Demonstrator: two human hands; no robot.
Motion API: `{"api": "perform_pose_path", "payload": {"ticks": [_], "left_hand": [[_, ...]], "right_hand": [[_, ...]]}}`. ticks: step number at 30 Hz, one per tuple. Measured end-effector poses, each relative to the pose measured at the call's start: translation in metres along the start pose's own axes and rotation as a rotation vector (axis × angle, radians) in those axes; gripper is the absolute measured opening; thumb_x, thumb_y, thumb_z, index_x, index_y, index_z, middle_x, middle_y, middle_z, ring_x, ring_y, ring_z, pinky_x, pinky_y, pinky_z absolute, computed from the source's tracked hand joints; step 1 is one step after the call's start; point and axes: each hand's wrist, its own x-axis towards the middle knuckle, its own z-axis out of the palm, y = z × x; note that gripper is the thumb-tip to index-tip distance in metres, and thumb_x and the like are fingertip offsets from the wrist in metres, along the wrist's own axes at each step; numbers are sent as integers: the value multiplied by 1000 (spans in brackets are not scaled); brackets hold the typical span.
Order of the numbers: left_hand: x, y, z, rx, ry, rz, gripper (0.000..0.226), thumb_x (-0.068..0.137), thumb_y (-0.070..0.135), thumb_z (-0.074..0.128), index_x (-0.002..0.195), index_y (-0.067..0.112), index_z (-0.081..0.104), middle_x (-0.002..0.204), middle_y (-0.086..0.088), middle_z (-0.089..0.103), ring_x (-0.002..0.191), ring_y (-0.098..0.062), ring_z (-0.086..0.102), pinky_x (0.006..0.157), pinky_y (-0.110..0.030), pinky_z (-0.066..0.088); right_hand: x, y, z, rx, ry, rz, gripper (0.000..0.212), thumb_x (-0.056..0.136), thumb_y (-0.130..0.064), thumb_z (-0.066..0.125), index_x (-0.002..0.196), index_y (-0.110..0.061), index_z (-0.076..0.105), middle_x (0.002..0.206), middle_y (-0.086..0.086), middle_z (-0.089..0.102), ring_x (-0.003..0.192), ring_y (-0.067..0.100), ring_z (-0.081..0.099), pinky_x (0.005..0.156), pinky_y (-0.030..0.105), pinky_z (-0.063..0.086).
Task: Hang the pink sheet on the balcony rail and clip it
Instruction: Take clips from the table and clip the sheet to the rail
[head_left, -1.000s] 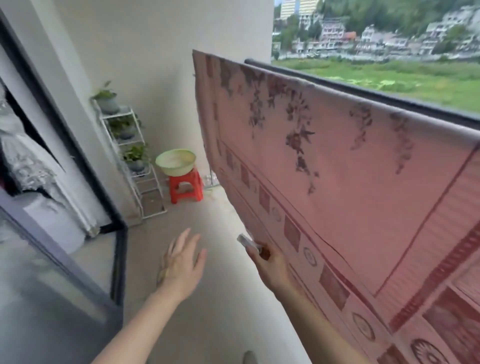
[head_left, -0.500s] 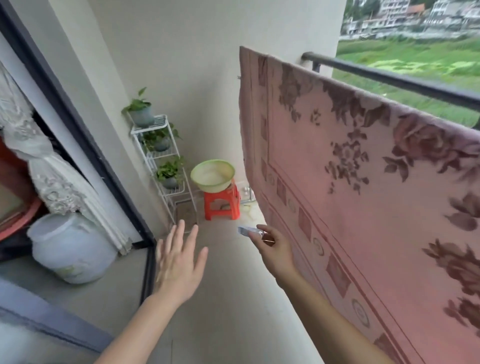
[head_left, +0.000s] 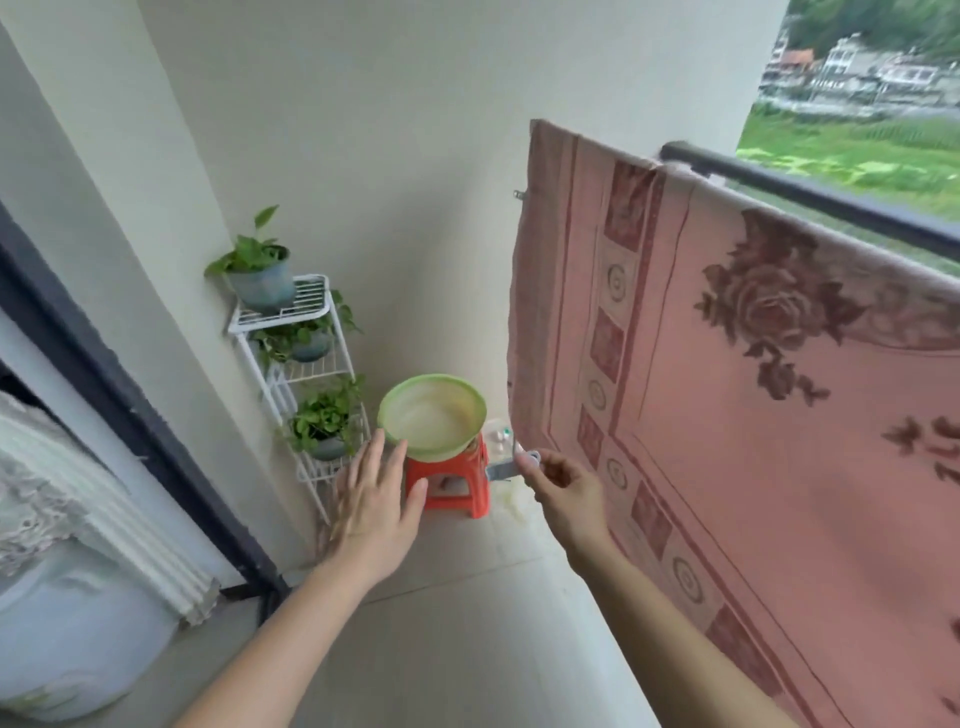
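Balcony, narrow: a pale tiled floor (head_left: 467, 623) is running between a cream wall (head_left: 389, 156) and a dark rail (head_left: 831, 197), with green fields and buildings lying beyond.

Far corner: a white wire rack (head_left: 306, 364) is carrying three potted plants (head_left: 254, 265). Just beside it a red stool (head_left: 452, 488) is bearing a green basin (head_left: 432, 415).

Left side: a dark door frame (head_left: 130, 415), a lace curtain (head_left: 78, 493) and a pale container (head_left: 67, 639), the last being cut off by the frame edge.

Pink sheet (head_left: 753, 441), rose-patterned: it is hanging draped over the rail, its near face filling the right of the view and its lower edge running out of frame.

Left hand (head_left: 371, 512): it is reaching forward, palm down, with its fingers straight and spread, and is holding nothing.

Right hand (head_left: 563, 493): it is pinching a small pale clip (head_left: 511, 465) between thumb and fingers, just beside the sheet's bordered edge. The two hands are being held apart.

Hard to read: the clip's shape is blurring, and small items behind the stool are too indistinct to name.
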Motion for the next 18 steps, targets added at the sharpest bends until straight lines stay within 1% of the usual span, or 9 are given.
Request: {"api": "perform_pose_path", "payload": {"ticks": [2, 5, 8, 10, 12, 14, 16, 17, 18], "left_hand": [[50, -4, 7, -18, 1, 20, 68, 92, 56, 22, 151, 22, 29, 162, -6, 13, 147, -27, 16, 118, -47, 15], [119, -6, 30, -47, -23, 48, 68, 92, 55, 24, 150, 21, 31, 162, -7, 15, 147, -27, 16, 119, -46, 14], [188, -8, 56, -48, -46, 59, 66, 94, 55, 25, 151, 22, 29, 162, -6, 12, 147, -26, 13, 119, -45, 13], [240, -8, 72, -63, -49, 61, 65, 95, 54, 26, 152, 23, 26, 163, -4, 8, 148, -25, 11, 119, -44, 11], [293, -5, 88, -67, -70, 57, 64, 96, 53, 27, 152, 23, 24, 163, -3, 6, 148, -24, 8, 118, -43, 10], [344, -1, 99, -85, -103, 43, 61, 99, 50, 33, 153, 24, 22, 163, -2, 4, 149, -22, 6, 119, -42, 8], [393, 1, 105, -114, -114, 44, 62, 98, 48, 38, 153, 24, 20, 163, -2, 4, 149, -22, 5, 119, -42, 8], [417, 1, 108, -114, -120, 51, 64, 98, 48, 39, 153, 25, 18, 163, -2, 4, 149, -22, 5, 119, -42, 8], [440, 0, 110, -110, -127, 62, 65, 97, 48, 40, 153, 24, 17, 163, -2, 4, 149, -21, 5, 119, -42, 10]], "right_hand": [[41, -11, 12, 12, 29, 2, 11, 85, -36, 76, 89, -25, 77, 78, -7, 69, 68, 3, 58, 69, 20, 49], [107, -17, 24, 51, 80, 37, 20, 81, -38, 79, 92, -22, 78, 89, -3, 76, 81, 9, 67, 79, 27, 54], [175, -19, 34, 59, 105, 45, 23, 78, -33, 82, 97, -20, 76, 94, 0, 76, 81, 5, 67, 78, 24, 53], [227, -23, 41, 88, 116, 45, 17, 80, -22, 82, 95, -20, 74, 87, -6, 77, 77, -2, 68, 81, 24, 53], [281, -29, 46, 123, 117, 33, 12, 82, -10, 78, 88, -17, 71, 72, -12, 75, 68, -7, 67, 81, 22, 51], [333, -39, 51, 168, 137, 32, 9, 85, -4, 74, 90, -10, 70, 63, -15, 73, 62, -8, 66, 80, 20, 53], [379, -53, 55, 221, 152, 51, 9, 87, 3, 69, 94, -2, 67, 57, -14, 70, 55, -6, 65, 69, 12, 54], [401, -63, 59, 226, 145, 46, 8, 87, 4, 68, 92, -3, 66, 55, -13, 70, 55, -5, 65, 65, 8, 53], [425, -66, 63, 215, 151, 42, 8, 86, 1, 70, 88, -6, 67, 57, -13, 71, 59, -4, 67, 66, 9, 53]]}}
